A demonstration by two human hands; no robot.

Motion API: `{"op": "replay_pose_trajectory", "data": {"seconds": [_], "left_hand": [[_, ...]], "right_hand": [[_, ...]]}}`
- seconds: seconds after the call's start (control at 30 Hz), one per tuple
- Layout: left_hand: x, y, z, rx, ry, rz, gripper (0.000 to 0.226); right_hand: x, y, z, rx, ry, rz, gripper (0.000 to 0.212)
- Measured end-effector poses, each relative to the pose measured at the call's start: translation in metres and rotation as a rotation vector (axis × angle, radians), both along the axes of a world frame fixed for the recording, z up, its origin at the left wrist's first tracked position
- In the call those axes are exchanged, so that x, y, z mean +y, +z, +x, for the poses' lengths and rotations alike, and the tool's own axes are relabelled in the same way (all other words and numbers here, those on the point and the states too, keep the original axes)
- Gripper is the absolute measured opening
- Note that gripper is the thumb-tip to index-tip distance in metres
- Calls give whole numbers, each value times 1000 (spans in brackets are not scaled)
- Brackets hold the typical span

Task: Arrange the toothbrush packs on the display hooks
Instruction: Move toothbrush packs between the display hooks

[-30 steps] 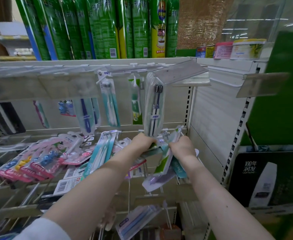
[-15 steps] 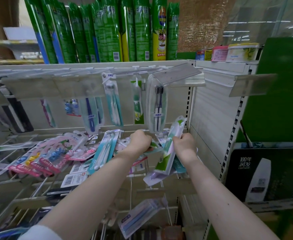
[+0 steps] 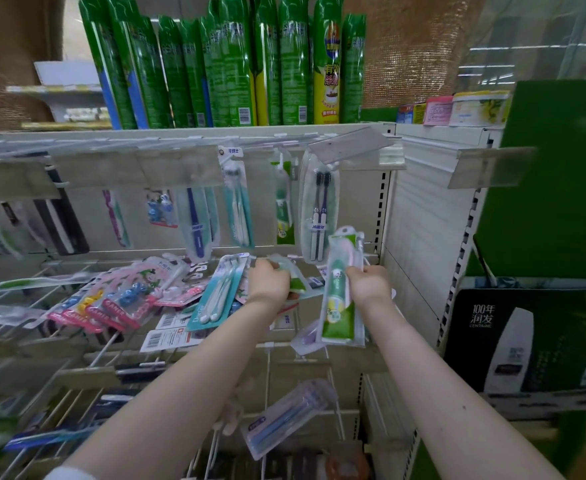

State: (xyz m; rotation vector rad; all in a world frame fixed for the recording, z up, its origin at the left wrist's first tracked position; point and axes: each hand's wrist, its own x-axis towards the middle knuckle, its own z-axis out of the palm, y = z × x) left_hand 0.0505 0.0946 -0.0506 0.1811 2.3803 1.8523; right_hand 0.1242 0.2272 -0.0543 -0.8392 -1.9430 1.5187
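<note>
The shelf unit [image 3: 180, 133] fills the view, its left end blurred and its foot cut off. At the right stands a black box [image 3: 533, 341], cut by the frame edge. On the top shelf is a row of tall green spray cans [image 3: 229, 71], overlapping too much at the left to count. Four packs hang clearly from the upper display hooks [image 3: 284, 138] – a dark-blue brush pack [image 3: 196, 223], a teal pack [image 3: 237, 202], a green pack [image 3: 283, 202] and a twin pack [image 3: 319, 209] with two black brushes; those further left are smeared. A loose heap of packs [image 3: 118, 299] lies across the lower wires, pink ones mostly. The right hand [image 3: 369, 285] grasps a green-and-white toothbrush pack [image 3: 340, 289] upright, its top just below the twin pack. The left hand [image 3: 270, 282] is clenched on a clear pack [image 3: 296, 278] – its fingers are hidden behind the knuckles.
</note>
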Motion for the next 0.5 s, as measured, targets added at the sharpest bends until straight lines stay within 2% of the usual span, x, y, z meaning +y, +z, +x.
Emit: {"op": "replay_pose_trajectory", "data": {"seconds": [0.17,0.33,0.43,0.5], "left_hand": [[-11,0,14,52,82,28,19],[-21,-3,31,105,100,135,26],[-30,1,40,82,82,286,30],[-38,2,40,31,61,367,36]], "right_hand": [[-12,-5,11,149,87,-56,33],[-23,-9,17,230,202,-99,41],[-30,-5,16,257,236,-89,21],[-36,-3,14,253,235,-91,18]]}}
